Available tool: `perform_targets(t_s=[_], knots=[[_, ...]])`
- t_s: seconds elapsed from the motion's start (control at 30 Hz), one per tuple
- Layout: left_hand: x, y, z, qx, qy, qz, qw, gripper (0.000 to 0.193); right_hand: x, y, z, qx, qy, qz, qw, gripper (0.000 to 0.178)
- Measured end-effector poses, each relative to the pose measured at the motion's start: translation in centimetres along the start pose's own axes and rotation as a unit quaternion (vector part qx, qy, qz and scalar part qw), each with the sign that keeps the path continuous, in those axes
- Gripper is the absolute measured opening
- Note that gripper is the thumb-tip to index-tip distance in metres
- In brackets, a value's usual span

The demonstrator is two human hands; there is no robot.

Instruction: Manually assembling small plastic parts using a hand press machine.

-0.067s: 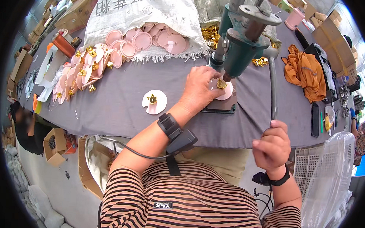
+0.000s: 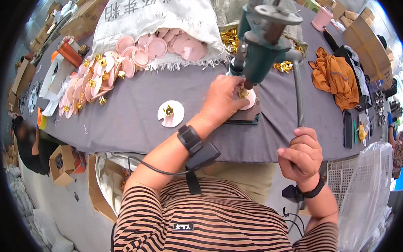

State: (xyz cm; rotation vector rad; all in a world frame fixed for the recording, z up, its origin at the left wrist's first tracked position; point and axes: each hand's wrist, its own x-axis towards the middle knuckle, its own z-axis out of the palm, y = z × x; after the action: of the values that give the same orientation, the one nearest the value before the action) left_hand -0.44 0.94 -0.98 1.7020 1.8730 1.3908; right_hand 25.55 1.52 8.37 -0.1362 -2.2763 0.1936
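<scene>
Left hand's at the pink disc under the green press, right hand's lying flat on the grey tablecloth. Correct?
Not quite: the right hand isn't flat on the grey tablecloth; the head view shows it closed around the lower end of the lever. The rest holds: the left hand is at the pink disc under the green press.
</scene>
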Motion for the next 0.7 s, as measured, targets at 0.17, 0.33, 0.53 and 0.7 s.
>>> perform_targets(t_s=[0.17,0.33,0.53,0.7], knots=[[-0.9,0.1,0.0,0.026,0.037,0.006,0.999,0.048,8.8,2.3,-5.3,0.122,0.101,0.071,0.985,0.004],[-0.7,0.3,0.7,-0.016,0.112,-0.014,0.994,0.047,25.4,4.9,-6.8,0.198,0.031,0.297,0.933,0.018],[-4.7,1.1,-13.1,-0.052,-0.021,-0.202,0.978,0.044,26.9,7.5,-6.3,0.236,0.007,0.292,0.927,0.007],[-6.9,0.5,-18.1,0.313,-0.186,-0.188,0.912,0.041,26.9,7.8,-5.6,0.297,0.02,0.264,0.917,0.007]])
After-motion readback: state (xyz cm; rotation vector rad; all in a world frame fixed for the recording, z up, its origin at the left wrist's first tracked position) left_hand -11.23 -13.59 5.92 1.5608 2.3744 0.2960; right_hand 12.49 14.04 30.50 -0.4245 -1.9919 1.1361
